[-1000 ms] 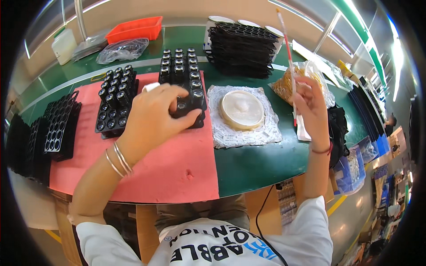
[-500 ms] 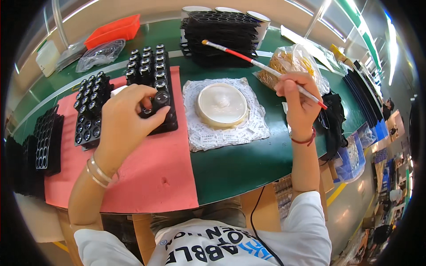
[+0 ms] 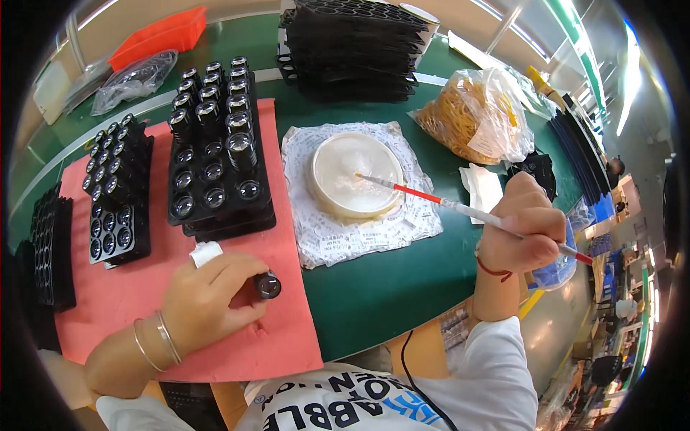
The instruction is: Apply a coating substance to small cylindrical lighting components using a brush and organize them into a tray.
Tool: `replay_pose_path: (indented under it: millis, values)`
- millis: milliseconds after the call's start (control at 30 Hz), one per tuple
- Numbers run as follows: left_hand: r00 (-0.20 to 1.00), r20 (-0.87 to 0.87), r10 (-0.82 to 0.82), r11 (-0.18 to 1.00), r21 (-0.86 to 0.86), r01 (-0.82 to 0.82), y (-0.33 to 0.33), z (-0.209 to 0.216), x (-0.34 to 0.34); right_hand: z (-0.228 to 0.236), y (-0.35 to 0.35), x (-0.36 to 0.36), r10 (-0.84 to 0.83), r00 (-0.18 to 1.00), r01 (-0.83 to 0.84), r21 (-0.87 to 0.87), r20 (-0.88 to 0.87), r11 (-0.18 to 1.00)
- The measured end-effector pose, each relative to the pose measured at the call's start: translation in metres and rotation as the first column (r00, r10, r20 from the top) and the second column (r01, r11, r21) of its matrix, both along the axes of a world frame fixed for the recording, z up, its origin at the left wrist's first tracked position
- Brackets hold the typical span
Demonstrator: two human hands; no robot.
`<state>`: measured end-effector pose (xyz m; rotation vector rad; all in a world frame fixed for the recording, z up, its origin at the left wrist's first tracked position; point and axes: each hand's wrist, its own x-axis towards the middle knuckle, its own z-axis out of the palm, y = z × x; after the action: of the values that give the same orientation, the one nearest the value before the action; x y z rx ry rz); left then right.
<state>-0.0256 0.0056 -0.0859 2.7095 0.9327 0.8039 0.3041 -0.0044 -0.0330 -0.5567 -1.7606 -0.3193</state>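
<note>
My left hand (image 3: 212,298) is closed around a small black cylindrical part (image 3: 269,285), held over the pink mat (image 3: 237,352). A bit of white tissue (image 3: 206,253) shows beside its fingers. In my right hand (image 3: 523,226) is a thin paintbrush (image 3: 471,212) with a red and pale handle. Its tip lies over the whitish, clear contents of a round dish (image 3: 315,179), seemingly touching them. Under the dish is a paper-covered pad (image 3: 309,241). A black tray (image 3: 230,219) left of it holds several shiny-topped black cylinders (image 3: 241,147), with open cups at its near end.
A second black tray (image 3: 133,244) with cylinders stands farther left, by stacked trays (image 3: 54,251). More black trays (image 3: 352,54) are piled at the back. A bag of yellow rubber bands (image 3: 474,115) and a white tissue (image 3: 483,190) lie right. An orange bin (image 3: 158,36) sits back left.
My left hand has moved from the tray toward me, bringing the black cylindrical part over the mat. My right hand has come nearer and turned, putting the brush tip at the dish.
</note>
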Motion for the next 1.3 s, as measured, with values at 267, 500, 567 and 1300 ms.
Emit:
replay_pose_path:
  millis: [267,500,567,1300]
  values:
    - [0.989,0.148,0.004,0.897,-0.438,0.062,0.008,-0.001,-0.006,-0.008,0.009,-0.010,0.000,0.999,-0.005,-0.106,-0.040,0.994]
    - [0.979,0.193,0.069,0.881,-0.472,0.031,0.007,0.000,-0.005,-0.008,0.020,-0.011,-0.050,0.928,-0.032,-0.212,-0.370,0.977]
    - [0.972,0.196,0.132,0.844,-0.536,-0.007,0.007,0.000,-0.005,-0.007,0.026,-0.004,-0.036,0.863,-0.107,-0.252,-0.505,0.962]
    - [0.958,0.238,0.159,0.826,-0.563,0.003,0.010,0.002,-0.002,-0.010,0.044,0.006,-0.116,0.659,-0.256,-0.366,-0.743,0.895]
